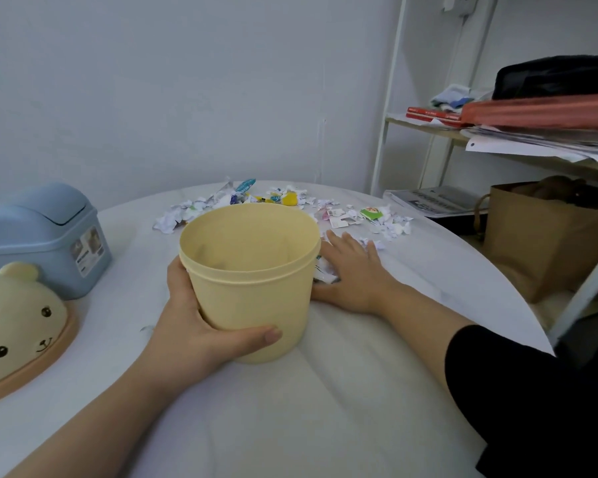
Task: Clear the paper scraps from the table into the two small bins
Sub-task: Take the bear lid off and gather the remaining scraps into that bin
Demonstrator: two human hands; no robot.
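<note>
Yellow plastic bin (252,281), lidless, stands on the white worktop (359,391), gripped by the left hand (194,326). The right hand (353,270) lies flat, fingers straight, on paper scraps (325,274) just beside it. The label on the blue bin (45,236) is too blurred to read.

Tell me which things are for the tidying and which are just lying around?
For the job: round yellow plastic bin, blue swing-lid plastic bin, torn white paper scraps.
Just lying about: brown paper bag, red books, stacked loose white papers.
</note>
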